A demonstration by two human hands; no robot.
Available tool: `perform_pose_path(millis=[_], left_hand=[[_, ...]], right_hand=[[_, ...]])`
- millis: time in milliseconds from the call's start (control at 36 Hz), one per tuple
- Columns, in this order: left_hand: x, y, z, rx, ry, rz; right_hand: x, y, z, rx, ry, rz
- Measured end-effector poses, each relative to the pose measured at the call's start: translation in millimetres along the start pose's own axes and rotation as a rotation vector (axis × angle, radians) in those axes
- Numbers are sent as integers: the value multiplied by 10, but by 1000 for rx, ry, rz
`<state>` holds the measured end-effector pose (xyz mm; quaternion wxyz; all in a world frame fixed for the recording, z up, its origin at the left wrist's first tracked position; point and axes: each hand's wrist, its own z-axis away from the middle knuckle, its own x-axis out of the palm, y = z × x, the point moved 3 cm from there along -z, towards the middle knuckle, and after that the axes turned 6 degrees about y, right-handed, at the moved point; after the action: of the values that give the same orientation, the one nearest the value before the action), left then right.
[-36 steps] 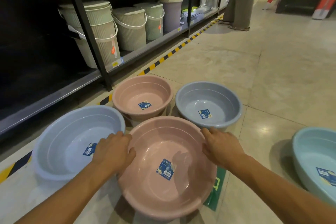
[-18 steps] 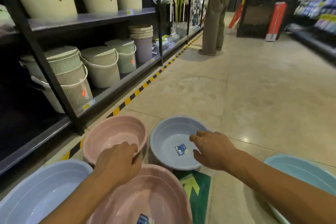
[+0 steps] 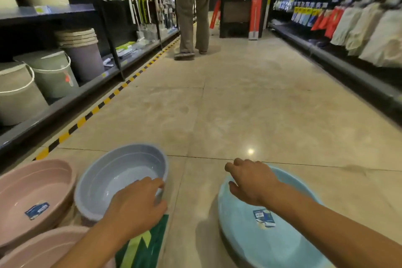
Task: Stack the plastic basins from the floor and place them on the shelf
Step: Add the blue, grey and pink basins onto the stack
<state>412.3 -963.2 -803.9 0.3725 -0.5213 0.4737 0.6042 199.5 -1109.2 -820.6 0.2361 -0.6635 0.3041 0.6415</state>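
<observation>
Several plastic basins stand on the tiled floor. A grey-blue basin [image 3: 113, 172] is left of centre, with a pink basin [image 3: 32, 180] to its left and the rim of another pink basin [image 3: 43, 246] at the bottom left. A light turquoise basin [image 3: 256, 248] with a label lies at the lower right. My left hand [image 3: 139, 204] hovers over the near right rim of the grey-blue basin, fingers loosely bent and holding nothing. Over the far left rim of the turquoise basin, my right hand [image 3: 250, 180] hangs with its fingers curled down, also holding nothing.
A dark low shelf [image 3: 65, 104] along the left carries lidded buckets [image 3: 52, 72], with yellow-black tape on the floor beside it. A person [image 3: 191, 17] stands up the aisle. Racks of hanging goods [image 3: 359, 28] line the right. A green floor sticker [image 3: 148, 243] lies between the basins.
My view has swung up and to the right. Both hands left the big pink basin and moved right, the right hand from the grey-blue basin over to the turquoise one.
</observation>
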Motion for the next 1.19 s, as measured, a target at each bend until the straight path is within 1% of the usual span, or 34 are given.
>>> perform_pose_path(millis=[194,306,500,639,833,944,1083,1194], left_hand=[[477,744,-383,58,-70,-14],[708,1106,-549,76,-78,10],[1251,1362,-673,50,-72,58],[1576,1322,-648,1,-126,28],[1826,1274,-584,-80,-83,25],[1902,1244,-560,-135,-105,124],[1940,1215,-557,-245,-134,351],[1881,1169,-521,-265,-114,427]], right_hand=[[362,899,396,116,-31,6],[574,1346,603,180,-64,33],[986,1908,895,310,-110,-9],[1289,2072,1033,373,-136,-36],[1526,2156,1157,431,-173,-136],[1597,2152,1213,452,-161,-206],[1670,2172,1231,500,-134,-337],[1635,2179,1227,524,-92,-388]])
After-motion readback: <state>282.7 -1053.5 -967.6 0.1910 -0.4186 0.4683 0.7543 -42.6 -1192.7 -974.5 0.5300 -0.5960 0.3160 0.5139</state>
